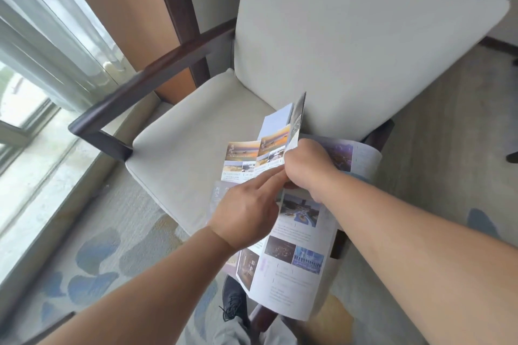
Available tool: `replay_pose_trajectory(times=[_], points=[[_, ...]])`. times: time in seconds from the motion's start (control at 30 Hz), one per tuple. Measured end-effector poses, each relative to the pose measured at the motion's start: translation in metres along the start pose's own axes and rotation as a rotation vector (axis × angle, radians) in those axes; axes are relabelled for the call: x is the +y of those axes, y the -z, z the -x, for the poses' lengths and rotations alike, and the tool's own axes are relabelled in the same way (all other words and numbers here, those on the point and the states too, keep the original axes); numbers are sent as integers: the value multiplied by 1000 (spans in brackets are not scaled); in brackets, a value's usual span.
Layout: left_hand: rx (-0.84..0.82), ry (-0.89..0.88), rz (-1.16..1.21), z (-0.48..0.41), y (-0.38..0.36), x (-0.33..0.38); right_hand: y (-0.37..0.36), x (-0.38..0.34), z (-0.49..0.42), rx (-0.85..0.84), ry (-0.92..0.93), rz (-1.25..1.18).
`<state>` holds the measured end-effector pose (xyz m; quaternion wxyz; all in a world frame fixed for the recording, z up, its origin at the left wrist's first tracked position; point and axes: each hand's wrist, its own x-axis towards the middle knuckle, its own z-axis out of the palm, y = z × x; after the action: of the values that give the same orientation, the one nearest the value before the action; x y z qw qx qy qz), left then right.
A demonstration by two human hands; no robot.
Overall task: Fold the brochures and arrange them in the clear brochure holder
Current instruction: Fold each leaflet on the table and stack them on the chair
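Observation:
Several printed brochures lie in a loose pile on the seat of a cream armchair [179, 143]. One brochure [269, 148] with sunset photos is partly folded, one panel standing up; my right hand [308, 168] grips its edge. My left hand [246, 213] reaches in from below with fingers stretched out, their tips on the brochure next to my right hand. A large unfolded brochure [294, 258] with dark photos hangs over the seat's front edge below both hands. Another open sheet [361, 157] lies to the right behind my right wrist. No clear brochure holder is in view.
The chair has dark wooden arms [134, 92] and a tall cream back [350, 45]. A window with a sheer curtain [42, 45] is on the left. Patterned carpet [112, 246] covers the floor, and a dark shoe [234, 300] shows at the bottom.

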<state>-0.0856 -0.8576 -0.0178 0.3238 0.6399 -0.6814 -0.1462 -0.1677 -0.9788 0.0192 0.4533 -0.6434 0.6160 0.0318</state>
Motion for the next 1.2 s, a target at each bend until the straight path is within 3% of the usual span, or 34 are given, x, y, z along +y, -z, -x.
replay_pose_trajectory(times=[0.07, 0.23, 0.3, 0.37, 0.47, 0.67, 0.77, 1.0, 1.2], points=[[-6, 92, 148, 4, 3, 2, 2, 0, 6, 14, 28, 84], [212, 733, 765, -27, 19, 20, -5, 3, 27, 188, 141, 365], [114, 877, 801, -48, 26, 24, -11, 3, 39, 185, 235, 425], [62, 899, 688, -59, 31, 27, -18, 2, 50, 124, 381, 443], [166, 918, 633, -61, 41, 20, -15, 7, 57, 5, 491, 138], [287, 869, 938, -50, 66, 23, 23, 7, 39, 68, 186, -220], [287, 869, 959, -51, 71, 28, 36, 1, 37, 15, 143, -380], [387, 835, 380, -54, 70, 38, 44, -10, 43, 90, 241, -455], [355, 1037, 767, -55, 80, 52, 49, -19, 48, 21, 266, -511]])
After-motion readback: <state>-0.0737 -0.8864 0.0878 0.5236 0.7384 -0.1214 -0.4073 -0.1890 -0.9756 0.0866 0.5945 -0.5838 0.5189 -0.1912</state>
